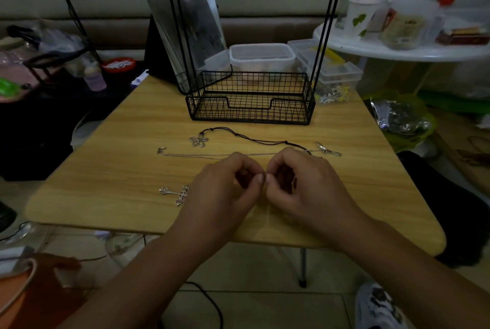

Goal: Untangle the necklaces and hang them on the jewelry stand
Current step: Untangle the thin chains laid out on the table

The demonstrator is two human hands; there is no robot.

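My left hand [225, 185] and my right hand [305, 185] meet over the middle of the wooden table [119, 169], thumbs and forefingers pinched together on a very fine chain that barely shows between them. A silver cross pendant [176, 193] lies just left of my left hand. Behind my hands lie a thin silver chain [196, 155] and a black cord necklace [246, 137] with a silver flower pendant [198, 141]. The black wire jewelry stand [249, 100] sits at the table's far side, its hooks at the top edge of the view.
A silver clip [327, 149] lies to the right of the cord. Behind the stand are a tilted mirror [185, 23] and clear plastic boxes [261, 56]. A white round table [397, 47] with jars stands at the right. Clutter surrounds the table on the floor.
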